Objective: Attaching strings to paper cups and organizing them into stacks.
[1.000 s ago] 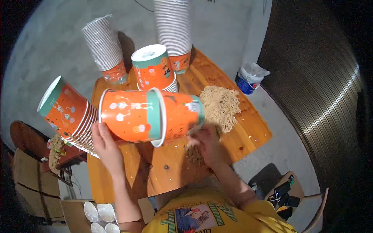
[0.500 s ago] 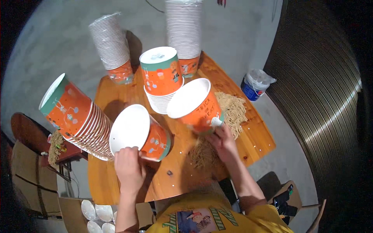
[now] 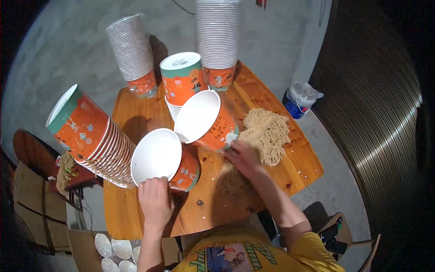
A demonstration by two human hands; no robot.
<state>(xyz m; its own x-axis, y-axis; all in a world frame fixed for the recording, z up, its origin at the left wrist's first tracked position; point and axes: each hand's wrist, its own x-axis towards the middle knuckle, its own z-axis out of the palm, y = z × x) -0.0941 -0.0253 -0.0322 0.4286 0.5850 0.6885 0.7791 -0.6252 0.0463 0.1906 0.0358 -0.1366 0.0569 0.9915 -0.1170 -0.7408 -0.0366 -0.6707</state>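
My left forearm (image 3: 152, 249) rises almost straight from the lower edge, and my left hand (image 3: 155, 196) sits knuckles up, its fingers curled over the near rim of the left bucket (image 3: 156, 154); I cannot see my thumb. That orange paper bucket is tipped over above the table (image 3: 213, 215), its white mouth up and to the left, its green base to the right. Whether it rests on the wood I cannot tell.

My right forearm (image 3: 278, 197) slants up and inward from the lower right, elbow bent. My right hand (image 3: 244, 158) reaches farther than my left, fingers stretched forward and holding the right bucket (image 3: 199, 118) at its green base. It tilts too, mouth to the upper left, in front of the upside-down stack (image 3: 183, 86). The rims of both buckets meet in my view, but I cannot tell if they touch.

Just right of my right hand lies a pale heap of strands (image 3: 267, 136). On my left, a leaning stack (image 3: 90, 131) stands beside the left bucket.
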